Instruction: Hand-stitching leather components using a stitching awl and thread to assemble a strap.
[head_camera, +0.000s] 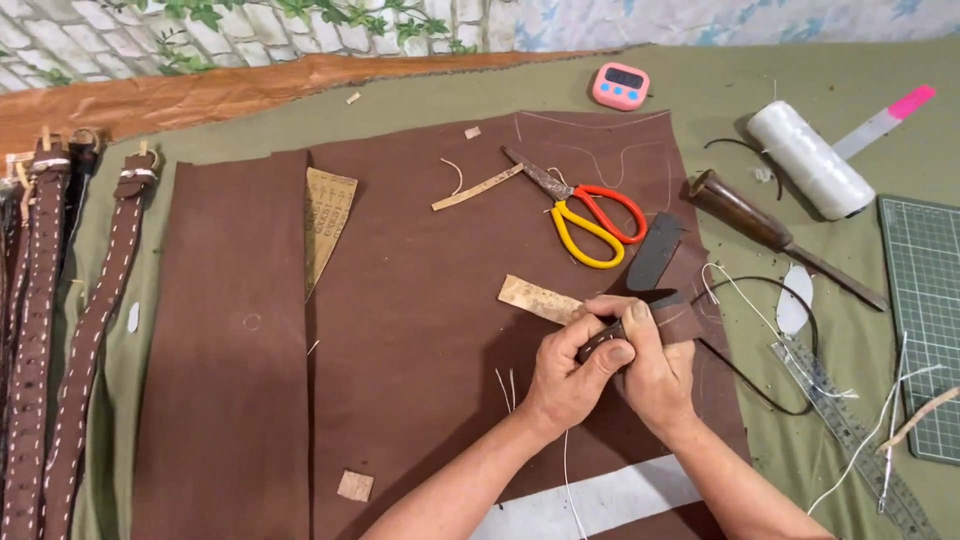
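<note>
My left hand (572, 372) and my right hand (655, 362) are pressed together over a large brown leather sheet (420, 330). Between them they grip a small folded dark brown leather piece (676, 318), and a thin dark tool pokes out between the fingers of the left hand. A white thread (568, 480) hangs down from the hands towards me. A tan paper strip (538, 299) lies just left of the hands. A dark grey leather cut-out (655, 250) lies just above them.
Scissors with red and yellow handles (585, 215) lie on the sheet. A white thread spool (808, 160), an awl-like tool (770, 232), a metal ruler (850, 430), a green cutting mat (925, 320) sit right. Stitched brown belts (60, 330) lie left; a pink timer (620, 86) behind.
</note>
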